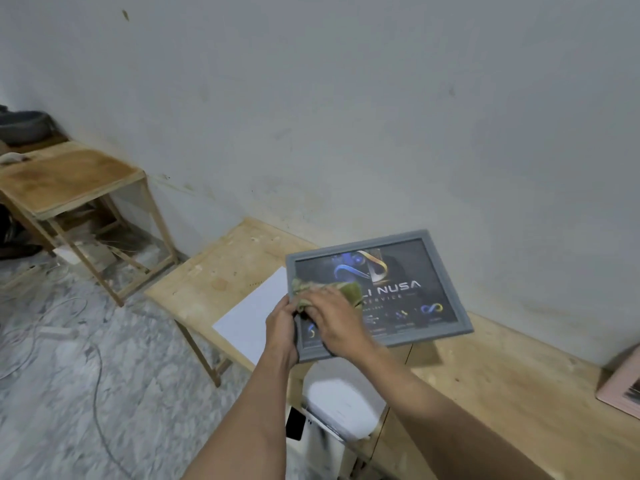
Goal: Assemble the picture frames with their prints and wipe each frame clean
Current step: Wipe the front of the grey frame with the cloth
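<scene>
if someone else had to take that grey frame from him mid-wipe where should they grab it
Probably the right-hand border of the grey frame, coming in from the right. It is tilted up off the table, so that edge is free, while both hands and the cloth crowd its left end.

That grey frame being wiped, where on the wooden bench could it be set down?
Bare wood lies on the wooden bench between the grey picture frame and the pink frame at right. More lies at its left end, beyond the white sheet. The middle is crowded: both hands and the green cloth.
</scene>
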